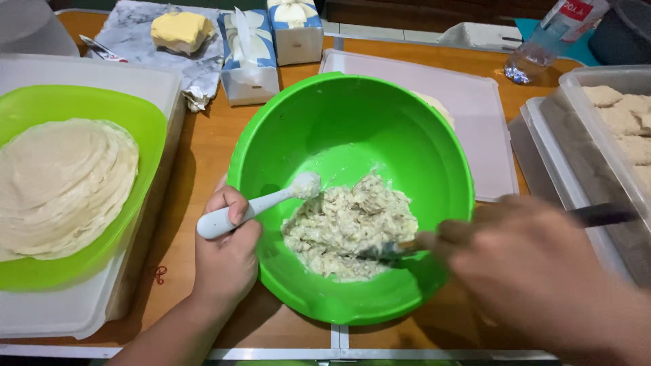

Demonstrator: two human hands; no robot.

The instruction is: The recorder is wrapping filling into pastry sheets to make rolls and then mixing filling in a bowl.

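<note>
A brown wooden tabletop [203, 163] with a smooth, slightly glossy surface fills most of the view, lit evenly from above with soft shadows. A pale metal strip [339, 352] runs along its near edge, and 1 short seam [336, 335] crosses it. At the far side sits a dark wooden furniture edge [420, 12] beside a teal surface [525, 27].

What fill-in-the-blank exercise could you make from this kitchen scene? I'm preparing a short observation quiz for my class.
1. The left hand holds a white ____ over the bowl.
2. The creamy filling lies in a bowl coloured ____.
3. The right hand pushes a dark-handled utensil into the ____.
4. The stack of thin round wrappers lies to the ____ of the bowl.

Missing words: spoon; green; filling; left
</note>
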